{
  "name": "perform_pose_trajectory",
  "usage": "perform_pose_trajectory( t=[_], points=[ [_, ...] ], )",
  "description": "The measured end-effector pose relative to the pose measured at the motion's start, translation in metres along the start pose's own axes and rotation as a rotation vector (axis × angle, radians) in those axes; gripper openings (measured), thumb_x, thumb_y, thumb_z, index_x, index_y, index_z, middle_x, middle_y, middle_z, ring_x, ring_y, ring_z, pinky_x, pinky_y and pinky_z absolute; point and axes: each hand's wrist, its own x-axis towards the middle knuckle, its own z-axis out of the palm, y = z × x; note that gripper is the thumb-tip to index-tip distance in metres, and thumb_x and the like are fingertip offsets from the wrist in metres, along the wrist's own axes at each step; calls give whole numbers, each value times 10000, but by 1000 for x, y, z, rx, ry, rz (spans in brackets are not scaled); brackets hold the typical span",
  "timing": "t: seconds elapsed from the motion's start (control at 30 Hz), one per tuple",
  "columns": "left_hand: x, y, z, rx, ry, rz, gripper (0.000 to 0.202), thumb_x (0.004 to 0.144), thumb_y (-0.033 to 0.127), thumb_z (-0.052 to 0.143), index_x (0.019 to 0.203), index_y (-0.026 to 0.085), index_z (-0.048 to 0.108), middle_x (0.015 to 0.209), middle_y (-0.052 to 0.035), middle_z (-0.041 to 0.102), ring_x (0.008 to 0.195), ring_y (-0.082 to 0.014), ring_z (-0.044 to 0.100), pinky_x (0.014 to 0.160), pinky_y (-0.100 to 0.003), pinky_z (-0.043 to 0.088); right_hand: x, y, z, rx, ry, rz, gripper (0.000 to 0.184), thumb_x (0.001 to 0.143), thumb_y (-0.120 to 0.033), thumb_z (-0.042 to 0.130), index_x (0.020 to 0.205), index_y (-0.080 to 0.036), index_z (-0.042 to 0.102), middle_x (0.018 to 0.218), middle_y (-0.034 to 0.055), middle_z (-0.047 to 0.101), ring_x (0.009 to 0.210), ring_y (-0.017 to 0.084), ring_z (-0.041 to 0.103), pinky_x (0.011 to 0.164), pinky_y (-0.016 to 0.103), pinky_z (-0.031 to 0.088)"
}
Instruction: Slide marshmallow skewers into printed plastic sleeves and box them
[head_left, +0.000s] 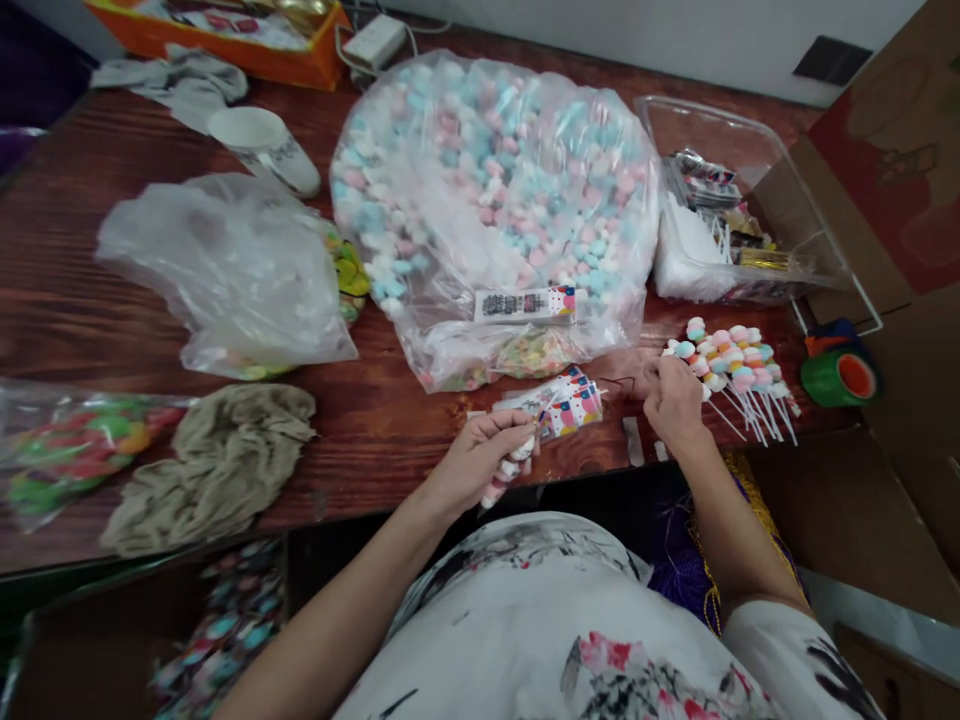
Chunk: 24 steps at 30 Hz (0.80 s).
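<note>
My left hand (495, 450) is closed on a marshmallow stick (508, 472), its pink and white pieces showing below the fingers at the table's front edge. Beside it lies a small stack of printed cards or bags (571, 405) with a colourful pattern. My right hand (675, 398) has its fingers pinched together, just left of a pile of marshmallow sticks (731, 360) with white stems. A thin dark strand (619, 380) shows left of those fingertips; whether they hold it is unclear.
A big clear bag of pastel marshmallows (495, 180) fills the table's back middle. At right stand a clear plastic tub (750, 115) and green tape (825, 378). Leftward are a white mug (259, 150), a plastic bag (225, 265), a rag (217, 465) and bagged candy (90, 445).
</note>
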Motion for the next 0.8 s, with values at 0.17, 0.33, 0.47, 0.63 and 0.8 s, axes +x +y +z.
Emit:
perform_pose_trajectory(
  t=[0.17,0.33,0.47,0.63,0.8],
  points=[
    [-8,-12,0,-21,-5,-23,313,708,405,746,790,139,601,615,4,603,438,-58,515,364,-124,279,2,-7,5,-60,-144,45,139,885,-151,466,935,-167,595,995,120,599,881,239,526,705,335,361],
    [-15,-19,8,-15,-29,-40,332,722,436,740,785,146,590,592,12,591,398,-44,462,325,-112,240,7,-6,8,-86,-233,21,200,856,-70,441,943,-145,606,951,121,616,809,220,536,644,328,333],
    [-25,-13,15,-28,-42,-44,352,721,449,739,837,141,616,588,12,593,347,-27,380,291,-121,239,-12,-29,-8,19,-18,-89,178,880,-102,417,858,-151,587,800,90,599,733,207,517,621,321,330],
    [-36,-5,18,-52,-146,-33,341,702,417,759,842,129,639,636,-24,643,378,-63,492,297,-132,310,-36,-89,-16,254,78,-582,184,819,-66,443,757,-182,571,745,58,577,684,175,478,607,300,342],
    [-46,-11,13,-130,-127,-60,327,685,375,779,816,112,637,659,-69,687,474,-117,607,361,-147,387,-35,-109,-14,374,216,-689,181,819,-85,475,708,-200,560,731,40,556,680,159,466,618,294,359]
  ],
)
